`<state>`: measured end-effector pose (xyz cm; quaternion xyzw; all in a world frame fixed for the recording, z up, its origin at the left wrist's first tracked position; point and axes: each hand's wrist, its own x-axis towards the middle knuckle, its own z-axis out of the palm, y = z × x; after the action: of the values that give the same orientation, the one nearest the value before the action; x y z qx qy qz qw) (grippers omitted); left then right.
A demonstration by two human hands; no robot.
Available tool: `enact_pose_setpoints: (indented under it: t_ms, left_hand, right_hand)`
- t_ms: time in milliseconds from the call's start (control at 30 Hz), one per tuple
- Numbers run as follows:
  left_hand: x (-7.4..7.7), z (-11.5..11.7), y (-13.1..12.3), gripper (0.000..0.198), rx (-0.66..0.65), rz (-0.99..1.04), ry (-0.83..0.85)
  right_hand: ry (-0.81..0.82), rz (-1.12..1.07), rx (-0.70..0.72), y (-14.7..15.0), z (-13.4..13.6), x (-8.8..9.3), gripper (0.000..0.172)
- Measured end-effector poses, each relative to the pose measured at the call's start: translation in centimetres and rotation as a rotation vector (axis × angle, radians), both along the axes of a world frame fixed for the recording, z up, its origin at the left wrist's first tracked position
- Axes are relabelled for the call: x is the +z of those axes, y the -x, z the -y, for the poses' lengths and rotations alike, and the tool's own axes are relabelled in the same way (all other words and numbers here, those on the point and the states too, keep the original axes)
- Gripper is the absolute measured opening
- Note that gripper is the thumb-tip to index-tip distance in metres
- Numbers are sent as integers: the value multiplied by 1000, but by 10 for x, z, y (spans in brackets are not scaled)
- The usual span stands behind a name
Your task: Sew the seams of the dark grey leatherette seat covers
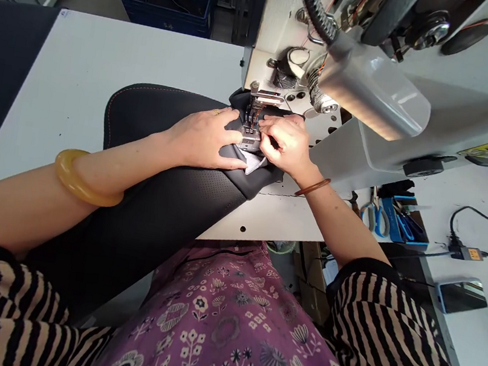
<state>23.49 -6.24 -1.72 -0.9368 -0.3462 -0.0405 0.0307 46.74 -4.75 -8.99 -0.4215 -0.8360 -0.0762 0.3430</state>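
A black leather-like cover (pixel 154 111) with orange edge stitching and a perforated area lies across the sewing table and hangs over its front edge. Part of it is bunched under the presser foot (pixel 252 114) of a sewing machine (pixel 458 99). My left hand (pixel 200 137) rests flat on the cover, left of the foot, fingers spread. Right of the foot, my right hand (pixel 286 143) has its fingers curled and pinched on the cover's folded edge close to the needle. Between my hands a pale grey piece of the underside (pixel 254 161) shows. The needle tip is hidden.
A lamp (pixel 377 87) hangs over the machine bed. On the right are blue-handled scissors (pixel 375 218), a blue tool box (pixel 408 220), a phone (pixel 462 296) and a power cord (pixel 467 253). Behind the white table (pixel 89 56) stands a blue crate (pixel 165 15) with black pieces.
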Motion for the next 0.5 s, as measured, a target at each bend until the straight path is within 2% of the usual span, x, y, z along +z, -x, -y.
enact_pose_setpoints:
  t_ms: [167, 500]
  left_hand:
    - [2, 2, -1, 51, 16, 3, 24]
    - [3, 2, -1, 53, 3, -4, 5]
  right_hand:
    - [-50, -25, 10, 1, -2, -2, 25]
    - [-21, -41, 4, 2, -5, -1, 20]
